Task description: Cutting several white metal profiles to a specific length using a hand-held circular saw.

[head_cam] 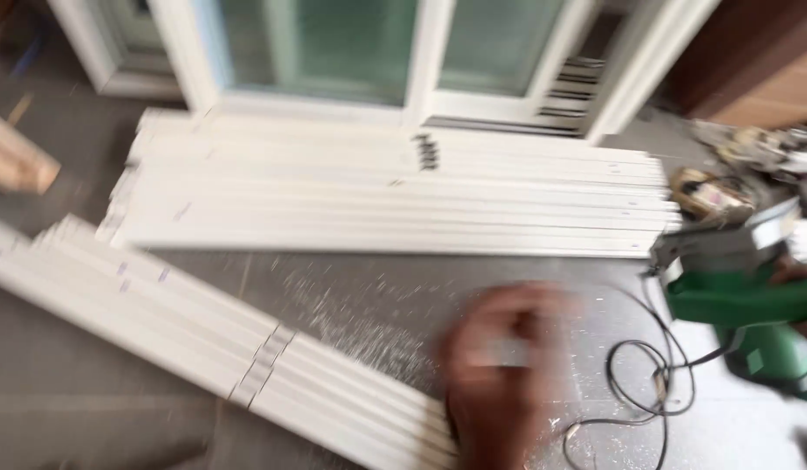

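Note:
My left hand (499,374) is badly blurred by motion. It hovers over the grey floor by the near end of a slanted stack of white profile strips (203,335). Its fingers look curled, with a pale patch among them, but I cannot tell whether it holds anything. At the right edge my right hand (793,271) shows only in part, gripping a green power tool (743,300) with a grey metal front. The tool's black cable (647,392) loops on the floor between the two hands.
A second, wider stack of long white strips (395,196) lies across the floor beneath a white-framed glass door (351,52). Pale shavings (351,322) are scattered on the floor. Cluttered small items (712,196) sit at the right, and a wooden piece (16,161) at the left.

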